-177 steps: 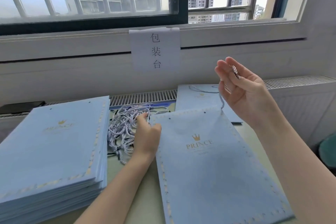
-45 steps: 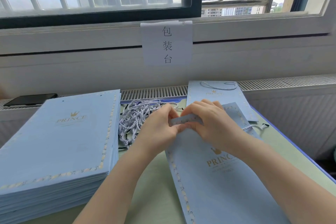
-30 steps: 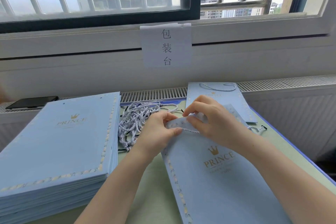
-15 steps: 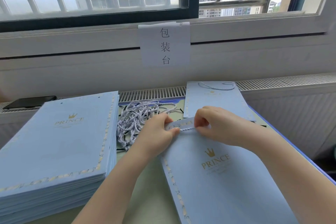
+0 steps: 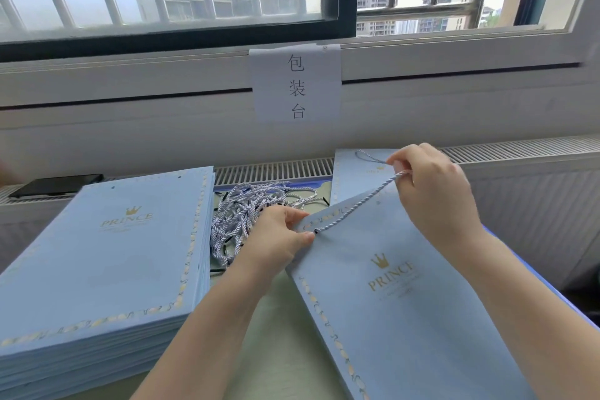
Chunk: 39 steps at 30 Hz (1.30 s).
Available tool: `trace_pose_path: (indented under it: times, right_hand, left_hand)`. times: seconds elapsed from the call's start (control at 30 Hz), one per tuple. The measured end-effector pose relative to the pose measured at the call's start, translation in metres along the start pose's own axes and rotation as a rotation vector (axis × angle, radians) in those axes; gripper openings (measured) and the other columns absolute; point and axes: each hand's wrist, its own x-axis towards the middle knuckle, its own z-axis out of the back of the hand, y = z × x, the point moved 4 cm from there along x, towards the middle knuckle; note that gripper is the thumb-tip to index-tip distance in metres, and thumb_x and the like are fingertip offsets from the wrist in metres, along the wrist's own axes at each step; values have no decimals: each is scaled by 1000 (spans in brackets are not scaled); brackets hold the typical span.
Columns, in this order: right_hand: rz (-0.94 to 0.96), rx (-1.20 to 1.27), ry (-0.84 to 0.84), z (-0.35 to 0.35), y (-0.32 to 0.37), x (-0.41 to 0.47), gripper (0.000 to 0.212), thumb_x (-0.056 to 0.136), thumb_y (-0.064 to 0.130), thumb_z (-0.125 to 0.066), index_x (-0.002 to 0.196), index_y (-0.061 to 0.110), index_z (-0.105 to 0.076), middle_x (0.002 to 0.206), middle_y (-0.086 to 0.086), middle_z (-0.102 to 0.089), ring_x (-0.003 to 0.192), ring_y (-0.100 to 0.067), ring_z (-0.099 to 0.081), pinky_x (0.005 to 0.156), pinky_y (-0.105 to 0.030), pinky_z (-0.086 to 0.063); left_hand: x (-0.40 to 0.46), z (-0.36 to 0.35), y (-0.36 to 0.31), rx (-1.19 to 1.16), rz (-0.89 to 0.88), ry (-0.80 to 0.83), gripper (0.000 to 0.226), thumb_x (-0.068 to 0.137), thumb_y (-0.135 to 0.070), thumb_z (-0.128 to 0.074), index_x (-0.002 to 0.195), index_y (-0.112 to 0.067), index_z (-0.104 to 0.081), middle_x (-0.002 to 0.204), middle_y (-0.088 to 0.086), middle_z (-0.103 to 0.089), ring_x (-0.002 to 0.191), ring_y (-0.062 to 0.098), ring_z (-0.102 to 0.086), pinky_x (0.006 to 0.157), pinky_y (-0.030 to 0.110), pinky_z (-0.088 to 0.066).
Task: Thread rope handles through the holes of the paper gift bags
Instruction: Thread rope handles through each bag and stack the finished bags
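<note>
A flat light-blue paper gift bag [image 5: 406, 308] with a gold crown and PRINCE print lies in front of me. My left hand [image 5: 276, 240] pinches its top edge beside the left hole. A blue-and-white twisted rope [image 5: 357, 204] comes out of that hole and runs taut up to my right hand [image 5: 431, 195], which pinches its far end above the bag's top edge. A second small hole shows further right on the bag's top edge.
A tall stack of the same flat bags [image 5: 104, 256] sits at the left. A tangled pile of ropes [image 5: 253, 211] lies between stack and bag. Another bag with a rope handle [image 5: 360, 172] lies behind. A dark phone [image 5: 55, 185] rests on the radiator ledge.
My right hand has lifted up and to the right from the bag's top edge, drawing the rope out through the left hole. My left hand keeps its pinch on the edge.
</note>
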Motion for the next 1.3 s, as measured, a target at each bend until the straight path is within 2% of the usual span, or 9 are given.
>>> trace_pose_path:
  times: [0.13,0.23,0.33,0.43,0.57,0.67,0.8,1.0,1.3]
  right_hand:
    - [-152,31,-53,6,-9,3,34,101,29,-37,97,5,-60,97,-13,-53,94,-34,-48,78,-43,-39]
    - [-304,-30,89,7,-14,1,49,98,47,-23,96,8,-52,97,-12,-50,96,-32,-45,76,-40,-35]
    - [-410,44,250,-5,-24,-2,59,98,53,-18,92,6,-52,86,-10,-54,82,-33,-48,70,-36,-35]
    - [-423,434,240,-14,-28,-1,47,100,41,-36,89,3,-61,61,-8,-56,55,-19,-55,51,-23,-41]
    - [-574,856,234,-18,-32,0,23,97,27,-53,83,10,-62,63,-5,-60,47,-2,-59,49,-11,-45]
    - [-484,851,77,-10,-32,4,13,93,13,-59,81,17,-62,75,-3,-64,66,-6,-64,60,-14,-52]
    - [-341,680,-70,-1,-29,6,11,94,17,-56,86,17,-63,73,5,-60,65,-10,-52,64,-21,-44]
    - [-381,733,7,-10,-30,2,30,101,18,-42,83,7,-63,63,-3,-57,45,-4,-51,49,-16,-43]
    - [-171,420,518,-52,-2,-26,19,87,1,-59,81,19,-63,70,7,-62,59,0,-57,63,-21,-44]
  left_hand:
    - [-1,-3,-2,62,-9,-25,32,88,8,-56,79,-22,-61,78,-2,-64,60,2,-61,57,14,-52]
    - [4,-5,1,182,-36,-66,25,88,1,-58,94,-23,-60,99,7,-65,100,19,-61,90,38,-51]
    - [6,-9,4,241,-86,-89,32,87,-1,-59,106,-27,-58,111,5,-58,124,25,-44,103,42,-40]
    - [7,-8,6,315,-105,-132,31,89,-3,-59,118,-13,-59,91,-14,-46,122,22,-41,105,39,-37]
    - [3,-1,7,429,-79,-267,7,94,-21,-54,96,-18,-60,94,-2,-62,106,24,-53,89,38,-44]
    - [-5,1,1,951,-100,-362,29,101,-36,-34,96,-17,-55,99,1,-64,95,24,-58,78,33,-39]
    - [-5,-1,8,1205,-1,-319,37,101,-41,-28,108,-17,-55,115,4,-60,111,25,-52,91,35,-37]
    - [-3,-13,3,1090,-287,-421,14,90,-14,-52,100,-15,-61,98,1,-64,95,25,-56,80,37,-37]
    - [4,-26,16,833,-249,-170,37,92,-41,-54,120,-17,-56,115,-1,-58,109,17,-50,95,31,-36]
